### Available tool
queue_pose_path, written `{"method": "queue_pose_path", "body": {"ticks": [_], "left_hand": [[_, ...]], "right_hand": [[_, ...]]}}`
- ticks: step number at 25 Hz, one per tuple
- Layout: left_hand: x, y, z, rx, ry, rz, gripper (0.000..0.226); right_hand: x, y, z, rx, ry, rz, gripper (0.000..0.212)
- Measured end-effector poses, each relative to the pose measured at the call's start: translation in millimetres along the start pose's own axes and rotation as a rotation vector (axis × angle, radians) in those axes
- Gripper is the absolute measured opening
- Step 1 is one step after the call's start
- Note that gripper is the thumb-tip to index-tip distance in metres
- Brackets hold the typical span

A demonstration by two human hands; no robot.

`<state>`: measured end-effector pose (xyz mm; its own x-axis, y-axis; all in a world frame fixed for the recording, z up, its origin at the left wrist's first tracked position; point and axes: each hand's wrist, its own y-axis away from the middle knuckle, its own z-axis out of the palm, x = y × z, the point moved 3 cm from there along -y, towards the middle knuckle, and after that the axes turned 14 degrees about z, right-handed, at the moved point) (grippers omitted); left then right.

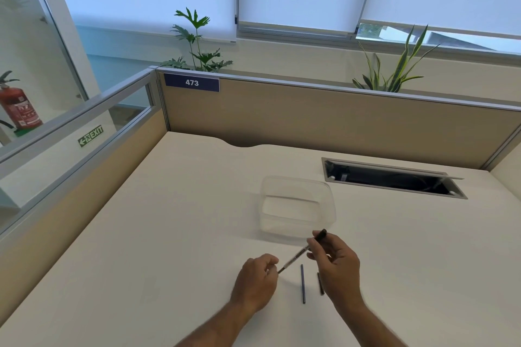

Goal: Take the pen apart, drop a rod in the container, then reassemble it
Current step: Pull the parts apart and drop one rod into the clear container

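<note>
Both hands up over white desk (169,220), sharing one pen (303,251). Right hand (335,259) pinches black upper end between thumb and fingers, pen tilted, high end toward clear plastic container (297,205). Left hand (258,280) closed round tip end, fingertips on it. Container sits just beyond hands, looks empty tbh. Blue rod (302,284) lies flat on desk between wrists; darker rod (320,284) just beside it, partly hidden under right hand.
</note>
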<state>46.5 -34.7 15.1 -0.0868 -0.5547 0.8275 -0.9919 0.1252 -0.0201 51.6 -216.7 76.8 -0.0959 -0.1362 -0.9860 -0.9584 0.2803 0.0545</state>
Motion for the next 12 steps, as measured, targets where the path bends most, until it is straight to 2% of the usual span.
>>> {"method": "queue_pose_path", "body": {"ticks": [2,6,9,12], "left_hand": [[-10.3,0.5,-7.7,0.036,-0.152,0.046,0.03],[-19.0,0.7,-11.9,-0.015,-0.27,0.212,0.039],[-28.9,1.7,-11.6,0.029,-0.404,0.314,0.038],[-26.2,-1.5,-9.3,-0.009,-0.357,0.241,0.043]], "right_hand": [[-0.6,0.3,3.8,-0.001,0.043,-0.021,0.018],[-2.5,2.6,8.7,-0.015,0.1,-0.058,0.019],[-8.0,3.9,9.6,-0.023,0.126,-0.096,0.019],[-13.8,5.5,10.2,-0.031,0.11,-0.108,0.018]]}}
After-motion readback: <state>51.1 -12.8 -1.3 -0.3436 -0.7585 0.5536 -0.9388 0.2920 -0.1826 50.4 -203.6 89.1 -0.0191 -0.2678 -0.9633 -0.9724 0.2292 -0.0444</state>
